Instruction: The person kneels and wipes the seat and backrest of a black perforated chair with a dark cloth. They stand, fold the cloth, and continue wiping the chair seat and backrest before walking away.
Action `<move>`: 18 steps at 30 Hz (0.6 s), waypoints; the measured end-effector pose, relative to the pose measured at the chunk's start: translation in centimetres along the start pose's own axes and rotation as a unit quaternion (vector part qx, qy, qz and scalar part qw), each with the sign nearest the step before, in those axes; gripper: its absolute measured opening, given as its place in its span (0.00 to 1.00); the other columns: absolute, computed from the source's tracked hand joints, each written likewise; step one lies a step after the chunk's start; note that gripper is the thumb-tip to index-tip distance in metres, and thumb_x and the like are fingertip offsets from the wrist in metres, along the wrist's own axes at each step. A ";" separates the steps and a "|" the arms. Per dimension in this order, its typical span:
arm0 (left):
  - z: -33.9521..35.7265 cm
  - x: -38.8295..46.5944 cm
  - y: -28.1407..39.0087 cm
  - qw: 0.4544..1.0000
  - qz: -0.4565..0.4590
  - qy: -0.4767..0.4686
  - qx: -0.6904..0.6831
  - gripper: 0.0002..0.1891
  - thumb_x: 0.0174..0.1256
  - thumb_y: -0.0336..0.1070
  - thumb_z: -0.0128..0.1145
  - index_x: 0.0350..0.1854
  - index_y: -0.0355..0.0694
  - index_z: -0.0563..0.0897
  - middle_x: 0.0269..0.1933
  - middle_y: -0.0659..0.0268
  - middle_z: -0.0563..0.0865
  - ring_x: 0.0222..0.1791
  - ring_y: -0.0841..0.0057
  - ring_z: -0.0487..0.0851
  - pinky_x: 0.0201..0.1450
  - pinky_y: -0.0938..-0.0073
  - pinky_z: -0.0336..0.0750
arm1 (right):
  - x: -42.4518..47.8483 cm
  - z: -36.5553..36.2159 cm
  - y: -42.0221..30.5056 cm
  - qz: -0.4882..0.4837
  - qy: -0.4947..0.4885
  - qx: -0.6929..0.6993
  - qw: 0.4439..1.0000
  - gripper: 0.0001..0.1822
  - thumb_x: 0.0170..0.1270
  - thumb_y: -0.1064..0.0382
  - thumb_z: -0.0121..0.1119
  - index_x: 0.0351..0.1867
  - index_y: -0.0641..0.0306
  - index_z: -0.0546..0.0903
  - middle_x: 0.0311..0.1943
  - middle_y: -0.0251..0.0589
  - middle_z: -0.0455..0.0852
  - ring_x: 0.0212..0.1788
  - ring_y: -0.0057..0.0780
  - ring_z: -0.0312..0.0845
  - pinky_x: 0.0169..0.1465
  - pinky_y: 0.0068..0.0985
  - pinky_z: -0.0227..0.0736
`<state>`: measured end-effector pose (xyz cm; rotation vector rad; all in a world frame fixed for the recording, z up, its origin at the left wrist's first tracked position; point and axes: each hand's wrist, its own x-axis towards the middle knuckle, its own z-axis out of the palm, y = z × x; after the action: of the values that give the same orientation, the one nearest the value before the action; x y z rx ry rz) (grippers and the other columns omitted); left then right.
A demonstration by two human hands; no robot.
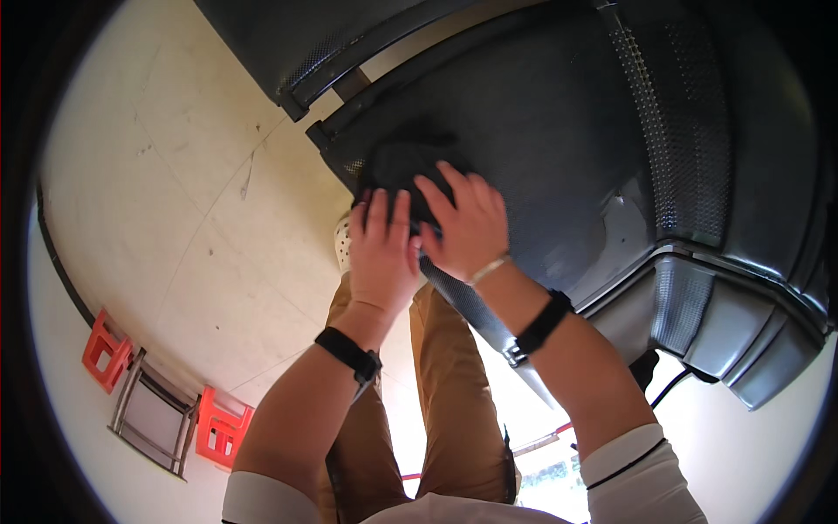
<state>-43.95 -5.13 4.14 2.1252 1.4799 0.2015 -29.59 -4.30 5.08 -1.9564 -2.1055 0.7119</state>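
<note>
A crumpled, soft black fabric item (402, 164) lies at the front left corner of a black padded seat (543, 131). Its exact kind is hard to tell against the dark padding. My left hand (385, 239) rests on its near left part, fingers extended and slightly apart. Just right of it, my right hand (465, 219) lies palm down over the item's right side, fingers spread. The two thumbs come close together between the hands. My palms hide the near edge of the fabric.
A second black seat (340, 33) adjoins across a gap. At right rise the backrest (687, 131) and a metal armrest-like end (713, 314). Red plastic stools (219, 429) and a metal-framed stool (157, 412) stand far left on the pale floor (196, 196). A white perforated clog (342, 242) shows below.
</note>
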 end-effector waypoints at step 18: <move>2.5 18.3 5.2 0.991 0.113 0.049 0.042 0.22 0.53 0.35 0.54 0.55 0.44 0.74 0.53 0.65 0.76 0.46 0.69 0.75 0.45 0.70 0.73 | 12.2 -3.7 12.9 0.028 0.120 -0.226 0.966 0.27 0.49 0.58 0.57 0.55 0.51 0.75 0.58 0.40 0.72 0.61 0.41 0.64 0.61 0.39 0.60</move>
<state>-31.57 9.24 1.46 2.3817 1.3186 0.3369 -17.94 8.69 0.16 -2.1895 -2.2049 -0.0152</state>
